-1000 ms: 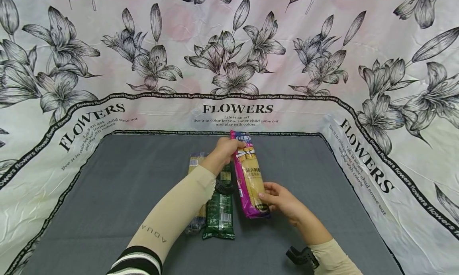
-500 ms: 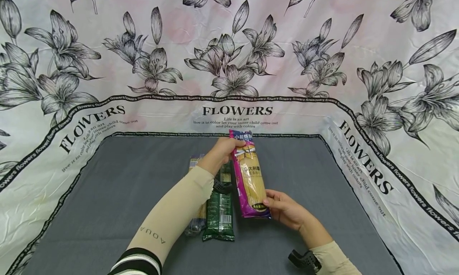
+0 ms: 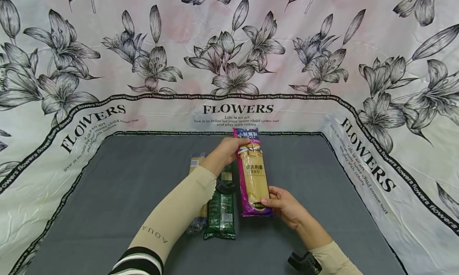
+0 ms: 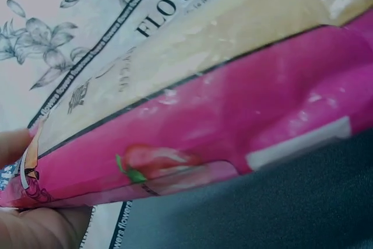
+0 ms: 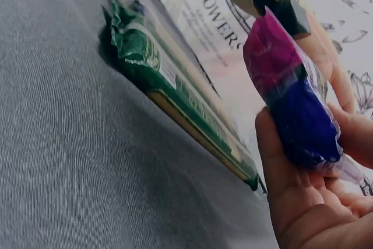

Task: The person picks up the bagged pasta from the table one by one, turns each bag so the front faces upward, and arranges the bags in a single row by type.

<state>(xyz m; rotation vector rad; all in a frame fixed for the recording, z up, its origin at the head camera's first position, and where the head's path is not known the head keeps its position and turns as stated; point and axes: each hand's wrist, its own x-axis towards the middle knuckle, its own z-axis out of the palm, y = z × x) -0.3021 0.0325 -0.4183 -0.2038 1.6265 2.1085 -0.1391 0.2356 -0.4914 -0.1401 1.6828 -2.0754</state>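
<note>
A pink-and-purple packet of spaghetti (image 3: 255,175) with a clear front is held up between both hands. My left hand (image 3: 226,149) pinches its far end, thumb across the front. At the near end my right hand (image 3: 285,205) grips the lower right corner, thumb on the front and fingers behind. The left wrist view shows the packet's pink side (image 4: 233,109); its blue-and-pink end (image 5: 303,121) sits between thumb and fingers in the right wrist view. A green pasta packet (image 3: 220,215) lies to the left, partly under my left wrist.
Left of the green packet lies another clear pasta packet (image 3: 196,223), largely covered by my left forearm. Both rest on the grey cloth (image 3: 118,195). A white flower-printed cloth (image 3: 161,115) borders it at the back and sides.
The pink spaghetti packet has shifted slightly right and turned more upright, its front facing the head camera more squarely. Both hands keep hold of it. The other packets stay put.
</note>
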